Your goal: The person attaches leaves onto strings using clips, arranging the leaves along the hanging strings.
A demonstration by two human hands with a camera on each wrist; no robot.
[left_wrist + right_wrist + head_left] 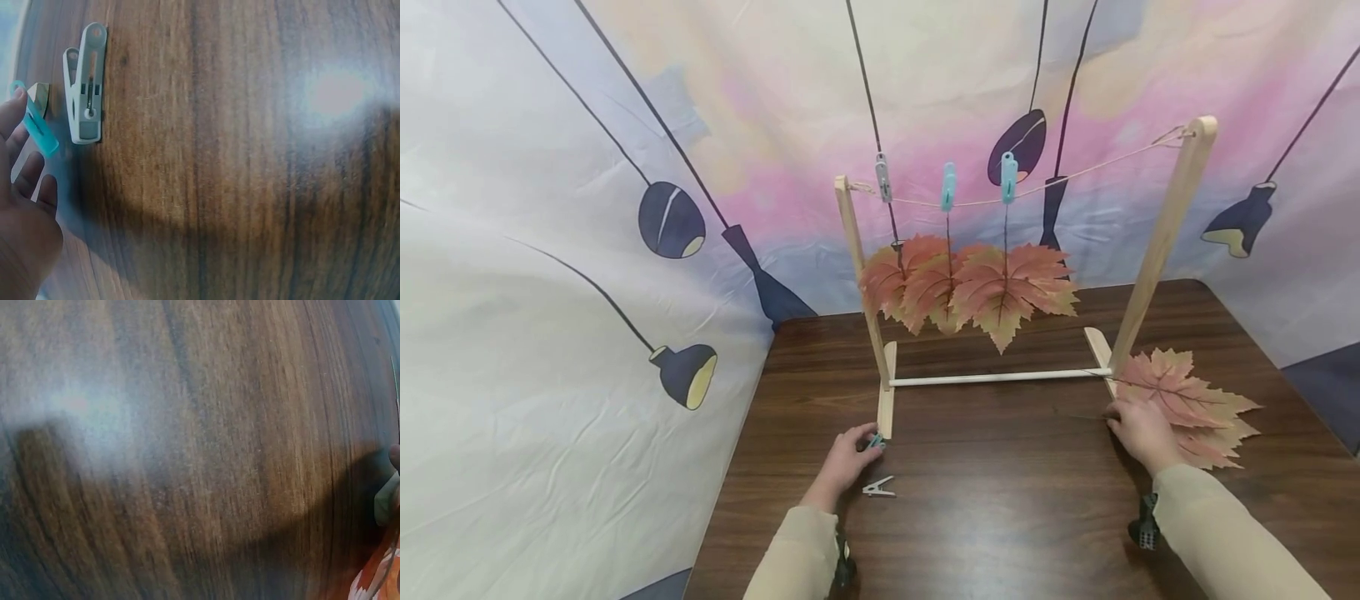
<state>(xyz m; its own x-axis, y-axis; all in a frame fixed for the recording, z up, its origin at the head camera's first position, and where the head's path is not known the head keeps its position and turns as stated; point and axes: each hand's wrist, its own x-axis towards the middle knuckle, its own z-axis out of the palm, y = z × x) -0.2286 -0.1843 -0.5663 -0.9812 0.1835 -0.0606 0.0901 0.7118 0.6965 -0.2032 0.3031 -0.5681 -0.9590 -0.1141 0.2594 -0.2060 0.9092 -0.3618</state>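
In the left wrist view my left hand (25, 219) pinches a teal clothespin (39, 128) between thumb and fingers, beside the left foot of a wooden stand (886, 412). A grey clothespin (878, 487) lies on the table just below that hand. At the right, my right hand (1142, 429) grips the thin stem of a lower maple leaf (1213, 446), which my hand partly covers. Another maple leaf (1180, 387) overlaps it, its stem reaching over the stand's white rod (1000, 377). Only a fingertip (395, 456) and a bit of stem show in the right wrist view.
A string (1097, 171) runs between the stand's two posts. Several orange leaves (1003, 287) hang from it by a grey clothespin (883, 177) and two teal ones. Behind the brown wooden table (985, 517) hangs a painted cloth (587, 333).
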